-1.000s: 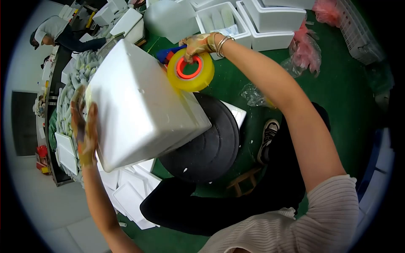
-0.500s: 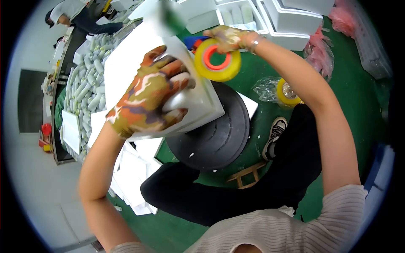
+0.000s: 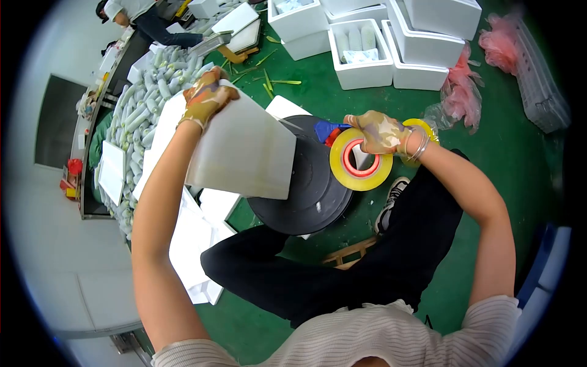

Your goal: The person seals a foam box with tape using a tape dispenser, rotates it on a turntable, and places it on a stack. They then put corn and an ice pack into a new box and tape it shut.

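Observation:
A white foam box (image 3: pixel 247 147) stands tilted on the black round turntable (image 3: pixel 324 205) in front of me. My left hand (image 3: pixel 209 101), in a camouflage-patterned glove, is closed over the box's far upper edge. To the right of the box, my right hand (image 3: pixel 380 131), gloved alike, grips a tape dispenser (image 3: pixel 329 129) with blue and red parts. Its big yellow tape roll (image 3: pixel 342 176) has an orange core and hangs below my fingers, apart from the box. My palms and the dispenser's handle are hidden.
Foam boxes (image 3: pixel 364 73) are stacked at the back, one holding wrapped pale vegetables. A heap of such vegetables (image 3: pixel 137 116) lies left, beside foam lids (image 3: pixel 112 171). Another tape roll (image 3: pixel 422 128) is behind my right hand. A person (image 3: pixel 137 15) bends over at the back left.
My left hand has moved from the box's near side to its far edge, and the box has turned. My right hand has carried the tape dispenser down and right, away from the box.

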Demonstrator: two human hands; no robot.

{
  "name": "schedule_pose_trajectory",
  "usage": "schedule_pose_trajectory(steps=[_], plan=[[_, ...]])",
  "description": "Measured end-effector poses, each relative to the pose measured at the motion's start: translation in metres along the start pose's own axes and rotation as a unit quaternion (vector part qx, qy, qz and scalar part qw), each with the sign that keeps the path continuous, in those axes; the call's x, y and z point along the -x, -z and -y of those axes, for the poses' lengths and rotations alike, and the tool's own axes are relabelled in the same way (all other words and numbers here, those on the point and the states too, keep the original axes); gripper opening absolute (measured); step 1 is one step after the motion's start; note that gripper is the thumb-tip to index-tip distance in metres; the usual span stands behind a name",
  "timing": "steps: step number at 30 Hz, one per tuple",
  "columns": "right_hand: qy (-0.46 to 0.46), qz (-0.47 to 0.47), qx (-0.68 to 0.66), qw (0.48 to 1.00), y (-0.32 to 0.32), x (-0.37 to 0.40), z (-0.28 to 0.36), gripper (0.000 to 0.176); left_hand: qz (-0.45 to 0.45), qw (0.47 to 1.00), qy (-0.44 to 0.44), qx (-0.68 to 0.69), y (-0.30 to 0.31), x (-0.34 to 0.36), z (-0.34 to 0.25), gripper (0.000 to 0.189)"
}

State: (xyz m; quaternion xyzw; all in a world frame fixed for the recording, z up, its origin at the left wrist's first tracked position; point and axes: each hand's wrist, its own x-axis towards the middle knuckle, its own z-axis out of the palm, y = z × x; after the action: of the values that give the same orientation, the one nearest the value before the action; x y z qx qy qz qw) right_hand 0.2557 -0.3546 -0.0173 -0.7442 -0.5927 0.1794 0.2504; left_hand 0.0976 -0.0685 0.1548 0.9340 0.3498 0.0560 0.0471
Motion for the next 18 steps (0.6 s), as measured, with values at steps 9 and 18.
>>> schedule_pose_trajectory(steps=[9, 18], plan=[[0.036, 0.008, 0.034, 0.999, 0.015, -0.017, 0.012, 0.055, 0.03, 0.929, 0.171, 0.326, -0.006, 0.022, 0.102, 0.025], [0.079, -0.001, 0.017, 0.997, -0.018, -0.038, -0.01, 0.053, 0.028, 0.971, -0.143, 0.188, 0.012, 0.083, 0.069, 0.049]])
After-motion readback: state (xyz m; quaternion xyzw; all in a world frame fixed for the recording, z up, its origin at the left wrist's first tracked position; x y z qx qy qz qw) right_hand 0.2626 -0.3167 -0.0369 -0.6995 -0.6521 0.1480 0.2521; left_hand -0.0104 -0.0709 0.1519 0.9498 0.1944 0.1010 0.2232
